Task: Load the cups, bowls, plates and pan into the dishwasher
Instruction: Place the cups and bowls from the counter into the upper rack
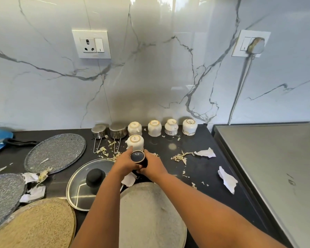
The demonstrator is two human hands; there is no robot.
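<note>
Both hands, left hand (125, 162) and right hand (153, 166), curl around an upturned dark cup (139, 158) above the desk (200, 158), near the white cups (135, 142); lift it vertically, keeping clear of neighbours.

On the black countertop (200, 158) stand five white ceramic cups (154, 128), all upside down, four in a far row and one nearer, plus one dark upturned cup (138, 157) near the middle. Two small steel handled pans (117, 130) sit at the far left of that row. Four flat round plates (55, 153) lie left and near, beside one glass lid with a black knob (89, 183). Two wall sockets (91, 44) show on the far marble wall.
</note>
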